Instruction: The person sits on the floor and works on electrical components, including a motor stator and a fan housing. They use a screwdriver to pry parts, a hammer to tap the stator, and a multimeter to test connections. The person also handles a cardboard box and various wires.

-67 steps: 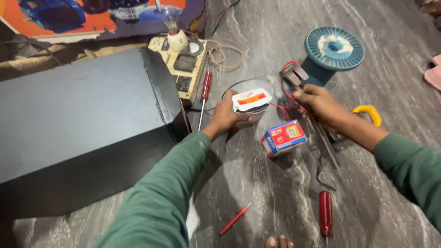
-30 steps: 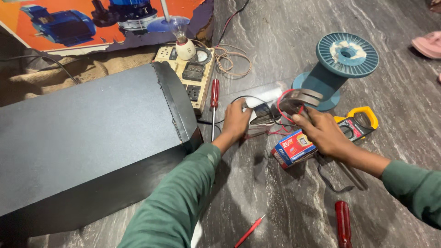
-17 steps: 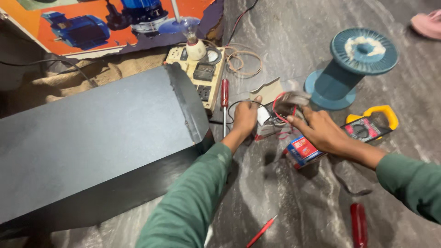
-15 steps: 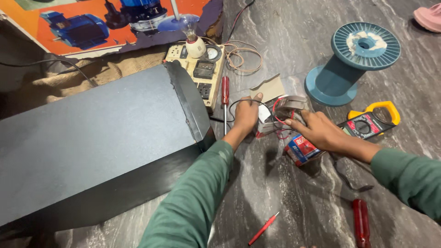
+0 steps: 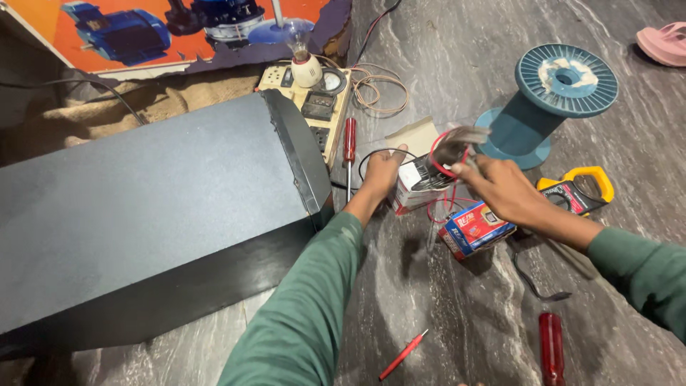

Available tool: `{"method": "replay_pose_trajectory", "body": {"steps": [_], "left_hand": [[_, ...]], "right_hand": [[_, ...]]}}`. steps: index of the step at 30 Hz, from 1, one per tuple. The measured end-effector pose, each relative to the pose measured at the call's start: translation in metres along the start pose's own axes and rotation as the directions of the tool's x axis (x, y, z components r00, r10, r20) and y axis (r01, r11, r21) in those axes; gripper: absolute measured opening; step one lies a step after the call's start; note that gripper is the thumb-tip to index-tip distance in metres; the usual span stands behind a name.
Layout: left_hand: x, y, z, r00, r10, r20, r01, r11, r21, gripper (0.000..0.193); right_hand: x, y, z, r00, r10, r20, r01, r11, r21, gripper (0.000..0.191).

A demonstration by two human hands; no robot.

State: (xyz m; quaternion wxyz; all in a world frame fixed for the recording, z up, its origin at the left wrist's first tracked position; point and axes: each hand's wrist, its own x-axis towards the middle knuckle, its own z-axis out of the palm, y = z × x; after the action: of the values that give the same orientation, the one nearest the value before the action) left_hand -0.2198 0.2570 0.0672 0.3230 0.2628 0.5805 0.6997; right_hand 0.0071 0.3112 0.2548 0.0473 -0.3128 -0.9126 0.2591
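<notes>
My left hand [image 5: 381, 176] grips a small white box [image 5: 413, 187] standing on the grey marble floor, its cardboard flap [image 5: 414, 136] open. My right hand [image 5: 500, 189] holds a blurred bundle of red and dark wires with a metal part [image 5: 451, 150] just above the box's open top. A small red and blue carton [image 5: 475, 230] lies right under my right wrist. Both arms wear green sleeves.
A big black panel [image 5: 150, 207] fills the left. Behind it sit a test board with a bulb [image 5: 307, 93] and a red screwdriver [image 5: 349, 146]. A teal spool [image 5: 547, 104], a yellow clamp meter [image 5: 579, 189], a second red screwdriver [image 5: 552, 350] and a thin red tester [image 5: 402, 355] lie around.
The white box now stands upright with its flap open. My right hand has lifted the wire bundle off the floor to the box's top. The camera moved closer.
</notes>
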Motion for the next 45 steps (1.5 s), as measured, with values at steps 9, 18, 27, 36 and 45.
{"method": "replay_pose_trajectory", "body": {"steps": [9,18,27,36,45], "left_hand": [[0.007,-0.014,-0.001,1.000,0.019,-0.001,-0.019,0.998,-0.058,0.042],[-0.014,0.022,-0.005,0.990,0.046,-0.134,0.003,0.940,0.343,0.055],[-0.087,0.085,-0.011,0.974,0.223,0.041,-0.209,0.815,0.540,0.054],[-0.099,0.116,0.000,0.988,0.109,0.105,-0.151,0.658,0.738,0.084],[-0.054,0.084,-0.004,0.973,0.004,0.229,-0.133,0.825,0.549,0.076]], "right_hand": [[0.000,0.002,0.005,0.999,-0.018,-0.043,0.018,1.000,-0.018,0.064],[0.015,0.007,0.014,0.998,-0.060,0.009,0.060,0.997,-0.038,0.067],[-0.014,0.006,0.006,0.989,0.145,0.036,-0.148,0.982,0.114,0.070],[-0.028,0.008,-0.018,0.992,0.015,-0.126,-0.007,0.998,0.067,0.062],[-0.021,0.025,0.002,0.964,0.184,0.191,-0.258,0.817,0.516,0.051]]}}
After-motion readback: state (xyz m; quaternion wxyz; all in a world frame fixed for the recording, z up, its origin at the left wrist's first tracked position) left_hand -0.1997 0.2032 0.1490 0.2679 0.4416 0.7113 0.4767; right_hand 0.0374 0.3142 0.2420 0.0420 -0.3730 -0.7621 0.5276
